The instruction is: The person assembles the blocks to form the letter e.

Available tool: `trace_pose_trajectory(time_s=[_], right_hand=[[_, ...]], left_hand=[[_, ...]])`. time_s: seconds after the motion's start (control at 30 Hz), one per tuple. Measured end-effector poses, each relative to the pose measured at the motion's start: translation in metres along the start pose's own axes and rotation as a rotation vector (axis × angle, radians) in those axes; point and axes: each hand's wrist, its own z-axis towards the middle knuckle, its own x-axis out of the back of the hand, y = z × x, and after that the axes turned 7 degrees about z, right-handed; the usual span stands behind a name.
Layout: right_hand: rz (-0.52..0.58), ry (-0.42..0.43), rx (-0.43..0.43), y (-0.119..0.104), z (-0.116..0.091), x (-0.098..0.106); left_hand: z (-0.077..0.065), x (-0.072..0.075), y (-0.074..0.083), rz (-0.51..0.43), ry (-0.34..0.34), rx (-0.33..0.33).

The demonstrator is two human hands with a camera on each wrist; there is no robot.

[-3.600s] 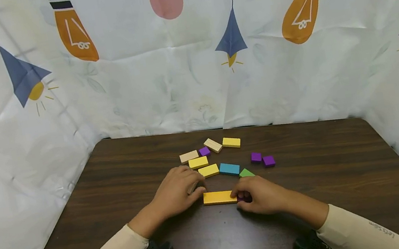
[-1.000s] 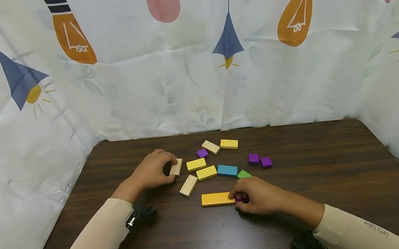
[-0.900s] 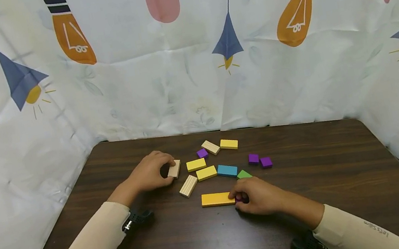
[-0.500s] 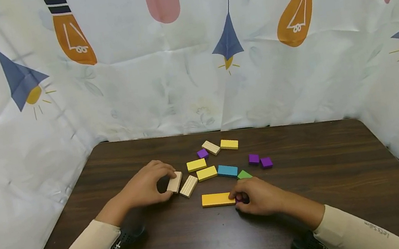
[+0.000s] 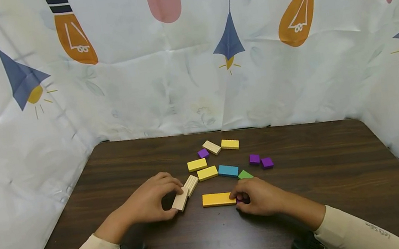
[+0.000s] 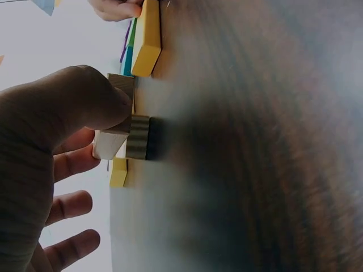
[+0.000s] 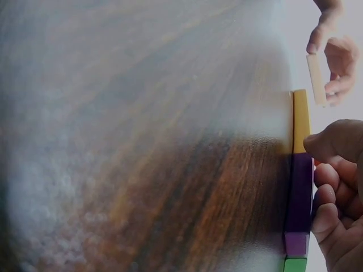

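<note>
My left hand point(image 5: 149, 200) pinches a plain wooden block point(image 5: 181, 200) between thumb and fingertips. In the left wrist view the held block sits against the thumb, close over the table. Just beyond it lies a grooved wooden block point(image 5: 192, 183), which it partly overlaps in the head view. My right hand point(image 5: 259, 196) grips a purple block point(image 7: 299, 192) at the right end of a long orange-yellow block point(image 5: 217, 199). One fingertip rests at the joint between these two. Most of the purple block is hidden by the hand in the head view.
Behind the hands lie yellow blocks point(image 5: 207, 173), a blue block point(image 5: 228, 171) and a green piece point(image 5: 245, 174). Two small purple blocks point(image 5: 254, 159) are to the right. Farther back are another wooden block point(image 5: 212, 147) and a yellow one point(image 5: 230, 144) on the dark table point(image 5: 326, 156).
My left hand let go of the grooved wooden block, took the plain one from the back left and brought it nearer, beside the grooved one. My right hand has stayed in place.
</note>
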Motion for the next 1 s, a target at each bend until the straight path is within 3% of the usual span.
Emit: trace_pose_trajectory(time_s=[0.33,1.0], right_hand=[[-0.001,0.006,0.002,0.001,-0.001,-0.001],[0.013,0.014,0.019,0.002,-0.001,-0.001]], left_hand=[[-0.007,-0.009,0.007,0.012,0.032,-0.037],[-0.013,-0.018,0.016,0.028,0.026,-0.033]])
